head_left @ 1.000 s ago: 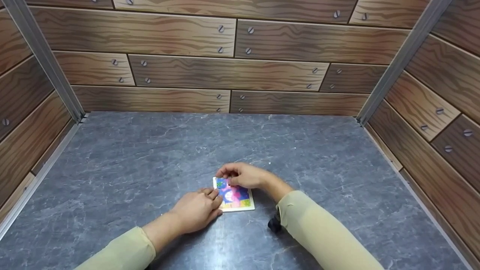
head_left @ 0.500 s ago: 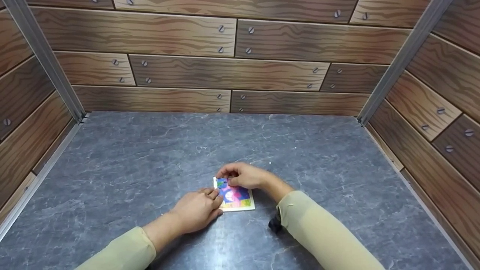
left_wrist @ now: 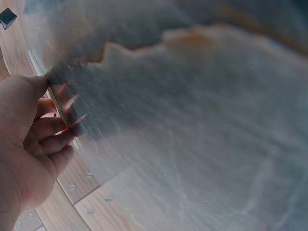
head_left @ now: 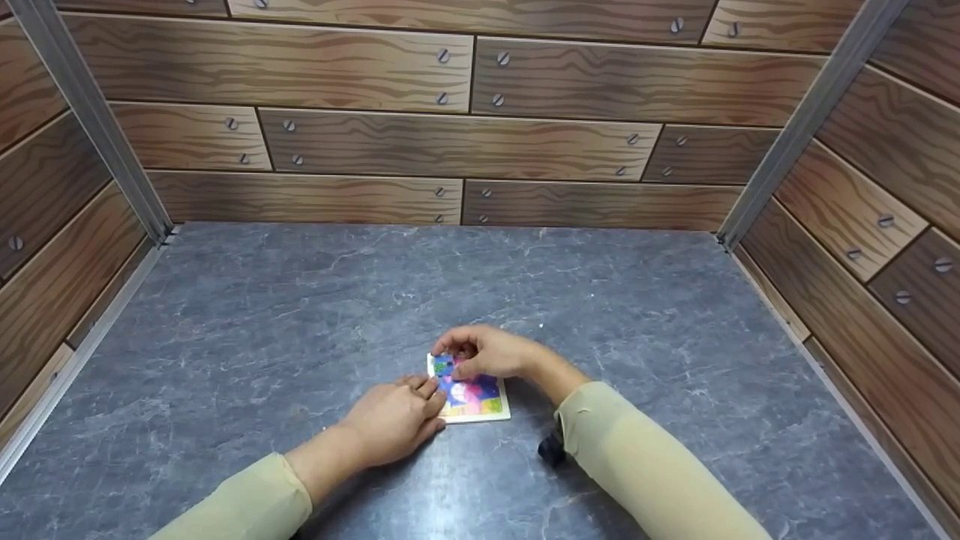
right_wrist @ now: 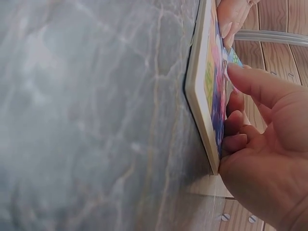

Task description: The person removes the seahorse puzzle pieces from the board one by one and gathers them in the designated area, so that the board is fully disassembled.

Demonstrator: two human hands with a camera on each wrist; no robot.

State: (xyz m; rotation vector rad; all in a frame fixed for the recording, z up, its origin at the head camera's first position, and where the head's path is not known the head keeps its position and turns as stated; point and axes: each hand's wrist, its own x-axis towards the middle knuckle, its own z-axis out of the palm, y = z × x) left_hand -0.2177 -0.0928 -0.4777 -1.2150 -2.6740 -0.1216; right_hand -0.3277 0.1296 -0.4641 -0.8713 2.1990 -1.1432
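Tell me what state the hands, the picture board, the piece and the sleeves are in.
Picture board: lying flat, picture up.
Picture piece: tilted up from the board's face; whether it touches is unclear.
Left hand: resting against the board's left edge.
Right hand: pinching the piece.
Sleeves: ending short of the wrists.

The square, white-edged flat board with a multicoloured picture [head_left: 476, 405] lies on the grey marble-patterned tabletop [head_left: 300, 300], in its nearer half. The bare left hand [head_left: 390, 424] is at the board's left edge; the bare right hand [head_left: 491, 351] is over its far part. 1 small flat blue-and-green piece [right_wrist: 234, 57] is at the right thumb, over the board. The brown wood-patterned back wall [head_left: 375, 142] stands behind the tabletop, between 2 grey metal posts [head_left: 95, 124].
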